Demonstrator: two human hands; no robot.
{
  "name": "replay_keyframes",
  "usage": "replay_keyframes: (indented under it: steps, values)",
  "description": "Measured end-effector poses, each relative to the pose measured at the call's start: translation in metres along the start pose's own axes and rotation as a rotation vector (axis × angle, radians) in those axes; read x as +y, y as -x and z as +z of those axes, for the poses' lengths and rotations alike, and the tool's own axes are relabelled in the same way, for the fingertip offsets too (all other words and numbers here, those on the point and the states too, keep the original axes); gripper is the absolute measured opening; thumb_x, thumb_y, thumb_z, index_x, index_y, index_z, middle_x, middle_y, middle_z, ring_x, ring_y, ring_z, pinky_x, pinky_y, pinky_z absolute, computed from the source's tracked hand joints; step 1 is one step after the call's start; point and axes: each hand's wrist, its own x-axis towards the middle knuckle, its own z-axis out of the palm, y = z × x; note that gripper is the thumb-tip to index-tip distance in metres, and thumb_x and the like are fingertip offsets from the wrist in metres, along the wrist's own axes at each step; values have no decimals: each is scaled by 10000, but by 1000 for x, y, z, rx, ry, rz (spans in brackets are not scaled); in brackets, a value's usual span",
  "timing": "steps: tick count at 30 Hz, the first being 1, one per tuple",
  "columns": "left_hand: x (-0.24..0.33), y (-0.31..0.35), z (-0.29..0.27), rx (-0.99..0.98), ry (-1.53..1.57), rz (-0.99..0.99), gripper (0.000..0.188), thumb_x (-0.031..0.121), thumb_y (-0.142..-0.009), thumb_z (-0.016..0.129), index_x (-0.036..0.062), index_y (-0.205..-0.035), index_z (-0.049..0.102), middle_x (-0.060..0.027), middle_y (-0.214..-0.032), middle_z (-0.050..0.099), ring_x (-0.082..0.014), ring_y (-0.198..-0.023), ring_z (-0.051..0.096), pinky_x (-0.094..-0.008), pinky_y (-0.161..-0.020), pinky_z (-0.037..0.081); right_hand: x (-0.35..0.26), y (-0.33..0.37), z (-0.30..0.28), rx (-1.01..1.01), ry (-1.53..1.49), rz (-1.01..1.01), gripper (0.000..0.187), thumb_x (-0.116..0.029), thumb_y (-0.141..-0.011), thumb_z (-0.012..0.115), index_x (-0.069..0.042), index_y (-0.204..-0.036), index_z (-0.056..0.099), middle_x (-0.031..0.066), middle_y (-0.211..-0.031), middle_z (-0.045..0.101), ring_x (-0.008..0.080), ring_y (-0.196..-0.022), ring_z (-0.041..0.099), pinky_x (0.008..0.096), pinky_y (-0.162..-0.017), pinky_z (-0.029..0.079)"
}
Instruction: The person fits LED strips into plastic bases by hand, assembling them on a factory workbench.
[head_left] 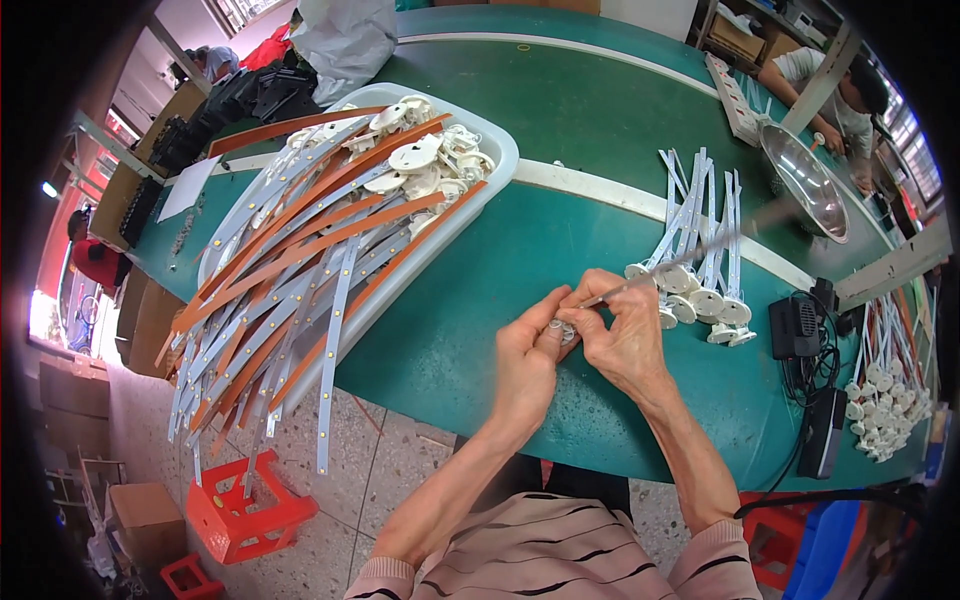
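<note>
My two hands meet over the green table in front of me. My left hand (527,362) is closed around the small whitish end piece (562,328) of an LED strip, mostly covered by the fingers. Pinched against that same end is my right hand (625,338), its thumb and fingers bent. The strip's thin band (690,257) runs up and to the right from my fingers, its far part smeared by motion. Just beyond my right hand lies a bunch of LED strips (712,225) with round white bases pointing toward me.
A pale tub (505,150) at left overflows with LED strips (335,330), orange-brown backings and white bases. At right are black power adapters (793,328) with cables, another strip pile (885,410) and a metal bowl (805,180). A co-worker (830,100) sits across. Red stools (245,510) stand on the floor.
</note>
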Motion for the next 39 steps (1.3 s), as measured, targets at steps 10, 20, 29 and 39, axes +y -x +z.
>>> replay_keyframes:
  steps: [10,20,29,39]
  values:
    - [0,-1,-1,0,-28,27,345,-22,-930,413,-64,-1267,475,-138,-1165,570,-170,-995,583,-281,-867,501,1,1,0,-13,40,48,57,41,-718,613,33,-674,577,68,-579,555,120,-538,541,267,-506,420]
    - [0,1,-1,-27,-38,34,380,-24,-925,366,-9,-1286,483,-113,-1189,551,-188,-1077,548,-342,-933,456,-1,2,3,-4,25,121,32,-9,-698,638,-12,-713,610,122,-621,590,250,-552,587,352,-524,443]
    - [2,-1,0,-34,19,48,361,-31,-932,389,-46,-1286,460,-124,-1181,559,-182,-1004,587,-300,-864,510,-1,1,5,49,47,52,91,14,-734,623,17,-675,554,51,-562,569,94,-524,533,271,-481,419]
    - [12,2,-3,-142,44,-36,513,37,-925,441,-31,-1398,254,-169,-1279,470,-225,-1107,533,-390,-925,474,-1,-7,-19,-38,76,183,84,-38,-713,656,15,-745,599,60,-558,585,93,-528,547,265,-492,430]
